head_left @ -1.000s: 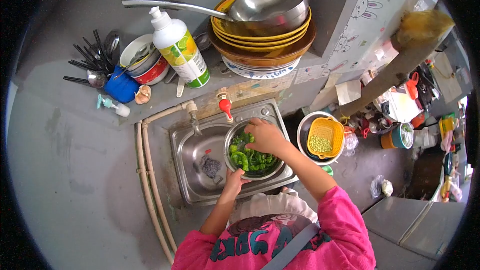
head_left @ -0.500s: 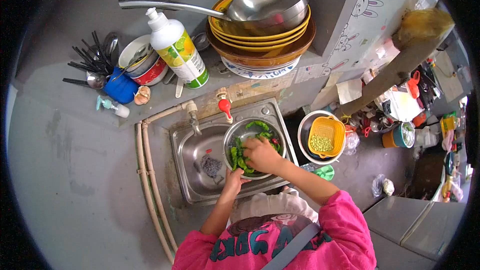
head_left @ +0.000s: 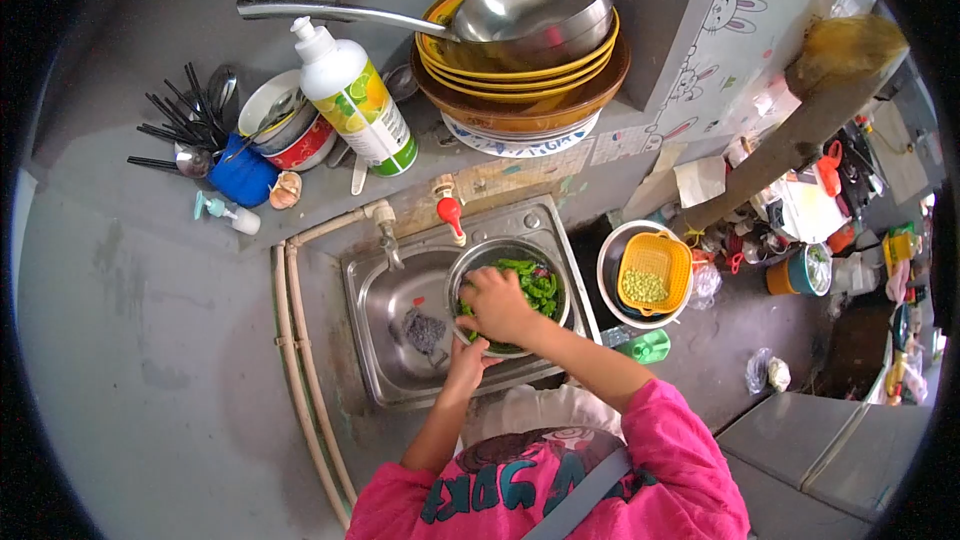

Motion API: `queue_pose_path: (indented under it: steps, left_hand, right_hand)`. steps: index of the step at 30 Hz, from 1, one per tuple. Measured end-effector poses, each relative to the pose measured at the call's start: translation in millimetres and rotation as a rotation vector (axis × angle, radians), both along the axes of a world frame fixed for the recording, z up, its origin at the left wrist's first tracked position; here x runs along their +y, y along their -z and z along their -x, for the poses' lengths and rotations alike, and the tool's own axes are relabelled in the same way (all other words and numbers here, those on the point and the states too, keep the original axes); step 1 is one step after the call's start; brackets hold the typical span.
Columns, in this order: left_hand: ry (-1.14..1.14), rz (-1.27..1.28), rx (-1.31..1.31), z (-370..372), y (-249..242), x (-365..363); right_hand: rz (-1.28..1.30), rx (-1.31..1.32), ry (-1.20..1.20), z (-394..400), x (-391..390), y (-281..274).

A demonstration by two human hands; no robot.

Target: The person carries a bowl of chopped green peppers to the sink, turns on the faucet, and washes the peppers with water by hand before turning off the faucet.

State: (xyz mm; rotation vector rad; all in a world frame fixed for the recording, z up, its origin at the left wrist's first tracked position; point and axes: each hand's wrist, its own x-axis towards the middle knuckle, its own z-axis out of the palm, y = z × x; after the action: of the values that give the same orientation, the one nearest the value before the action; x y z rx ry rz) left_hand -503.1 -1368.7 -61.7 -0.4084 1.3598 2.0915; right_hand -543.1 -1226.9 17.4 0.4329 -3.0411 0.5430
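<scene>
A round stainless steel bowl (head_left: 566, 312) sits over the right side of the sink, holding cut green peppers (head_left: 540, 285) with a bit of dark red among them. My left hand (head_left: 466, 364) grips the bowl's near rim from the lower left, thumb near the edge. Inside the bowl's left half, my right hand (head_left: 497, 308) is bent down over the peppers with its fingers curled among them; the fingertips are partly hidden. In the sink basin (head_left: 385, 300) left of the bowl lie a grey scouring pad (head_left: 423, 331) and a small red scrap (head_left: 419, 301).
Above the sink are a red-handled tap (head_left: 449, 212) and a second tap (head_left: 388, 240). The ledge holds a soap bottle (head_left: 358, 100), stacked yellow plates (head_left: 520, 85) under a steel ladle-like pan (head_left: 535, 15), and garlic (head_left: 285, 190). A yellow basket (head_left: 655, 265) of pale beans stands right.
My right hand has shifted left within the bowl, and the peppers now lie heaped more toward the right. My left hand stays on the rim.
</scene>
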Motion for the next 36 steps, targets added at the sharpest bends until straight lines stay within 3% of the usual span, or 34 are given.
queue_pose_path:
  steps: [1, 4, 5, 8, 11, 14, 18, 36]
  left_hand:
    - [0.005, 0.002, -0.012, 0.2, 5.2, 0.0]
    - [0.006, -0.054, -0.032, 0.0, 0.7, 1.4]
    - [0.002, -0.083, -0.037, -0.3, -4.0, 2.1]
    - [0.006, 0.007, -0.034, -1.5, -13.9, 4.7]
    - [-0.004, 0.005, -0.043, -0.9, -14.9, 5.1]
    - [-0.002, -0.029, -0.014, -2.1, -2.0, 0.3]
    - [-0.017, -0.007, -0.013, -1.7, -6.3, -0.1]
    - [-0.071, 0.13, 0.032, -6.4, -12.9, -14.9]
  right_hand:
    - [-0.087, -0.106, -0.06, -2.1, -7.0, -2.3]
    - [-0.002, -0.083, 0.018, -8.1, -9.2, 8.2]
    - [-0.116, -0.108, -0.03, -6.2, 0.4, 11.2]
    - [-0.168, -0.193, -0.07, -4.7, 21.5, 8.7]
    - [-0.285, -0.064, -0.042, -3.8, 33.5, 8.1]
    - [-0.024, -0.043, 0.121, 1.9, 44.0, -3.0]
    - [0.095, -0.041, 0.132, 1.6, 52.2, 25.3]
    - [0.348, -0.226, 0.2, -23.1, 5.4, 58.5]
